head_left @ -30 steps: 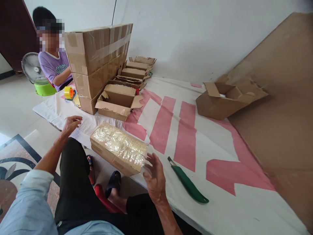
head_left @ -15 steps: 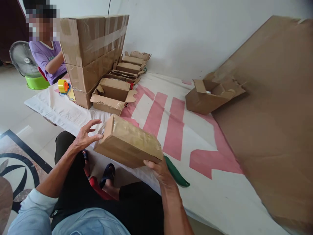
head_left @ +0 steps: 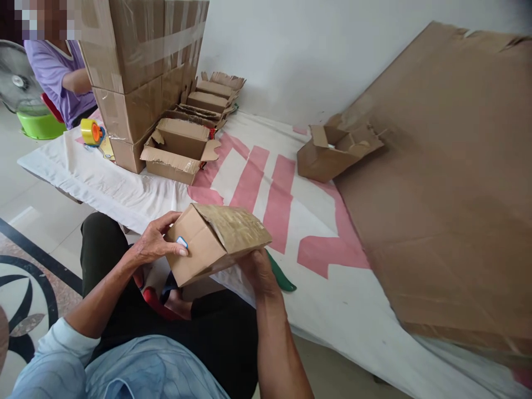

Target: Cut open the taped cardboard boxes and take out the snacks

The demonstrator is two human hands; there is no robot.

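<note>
A closed cardboard box (head_left: 199, 252) is tilted over my lap at the table's front edge, its upper face covered with shiny tape. My left hand (head_left: 160, 239) grips its near left end, thumb laid on the end face beside a small white and blue label (head_left: 182, 242). Under the right side, my right hand (head_left: 258, 269) supports the box, its fingers mostly hidden beneath it. Just beyond that hand a dark green curved shape (head_left: 280, 272) shows on the cloth.
Stacked taped boxes (head_left: 141, 61) rise at the back left, beside several open boxes (head_left: 172, 166). Another open box (head_left: 320, 160) leans by a large cardboard sheet (head_left: 436, 210) at right. A tape roll (head_left: 90, 132) lies near a person in a purple shirt (head_left: 54, 77).
My left hand has gone from spread fingers to gripping the box end. The box has turned, bringing its labelled end towards me, and my right hand has slid underneath. The view has shifted.
</note>
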